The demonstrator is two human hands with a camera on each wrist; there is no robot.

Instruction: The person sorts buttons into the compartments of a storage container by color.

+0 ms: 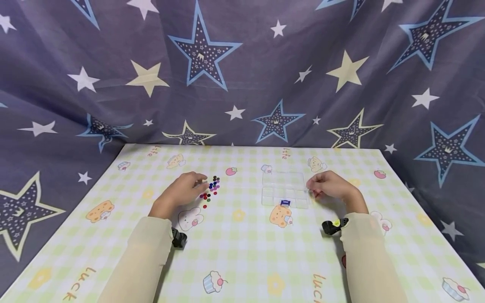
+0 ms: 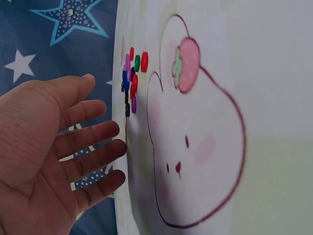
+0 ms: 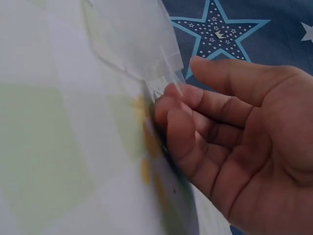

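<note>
Small round beads [image 1: 214, 185] in red, blue, black, green and purple lie in a loose cluster on the table, left of centre. My left hand [image 1: 182, 190] is just left of them, fingers spread and lightly bent, and the left wrist view shows nothing in its palm. A clear plastic compartment box [image 1: 284, 191] with a blue label [image 1: 285, 203] lies with its lid raised or folded back, right of centre. At its right edge is my right hand [image 1: 331, 185], fingers loosely curled and thumb apart. Its fingertips [image 3: 178, 95] overlap the box's edge in the right wrist view; whether they touch is unclear.
A checked tablecloth [image 1: 242, 248] with printed cartoon figures covers the table. Behind and beside it hangs a dark star-patterned curtain [image 1: 242, 75]. A black wrist camera [image 1: 179, 238] sits by the left cuff, and another black camera [image 1: 333, 226] by the right.
</note>
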